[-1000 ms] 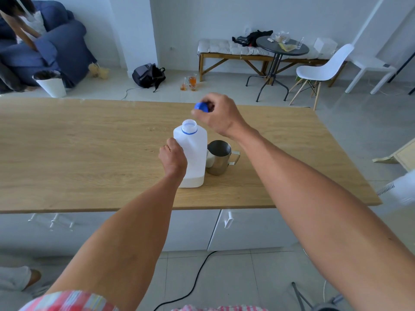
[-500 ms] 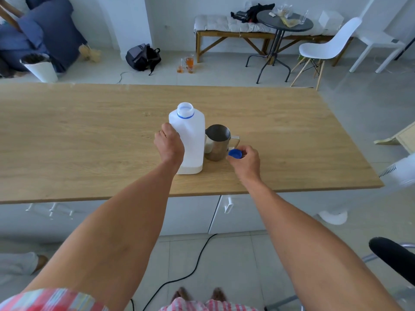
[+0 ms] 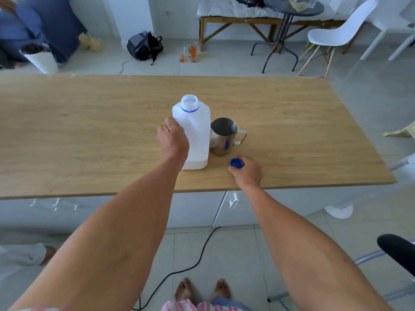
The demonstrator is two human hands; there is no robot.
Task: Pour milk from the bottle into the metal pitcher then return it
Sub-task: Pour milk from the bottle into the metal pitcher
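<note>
A white plastic milk bottle [image 3: 195, 133] stands upright on the wooden table [image 3: 89, 135], its mouth uncapped with a blue ring below the rim. My left hand [image 3: 173, 140] grips its left side. Right beside it, touching or nearly so, stands the metal pitcher [image 3: 223, 136], handle pointing right. My right hand [image 3: 247, 170] rests on the table in front of the pitcher, fingers on the blue cap [image 3: 236, 163], which sits at table level.
The table's near edge runs just below my right hand; white cabinets [image 3: 233, 203] sit under it. A black cable [image 3: 197, 254] crosses the floor by my bare feet. A fan [image 3: 404, 167] stands at the table's right end.
My right hand carried the blue cap from above the bottle down to the table in front of the pitcher. The left hand stayed on the bottle.
</note>
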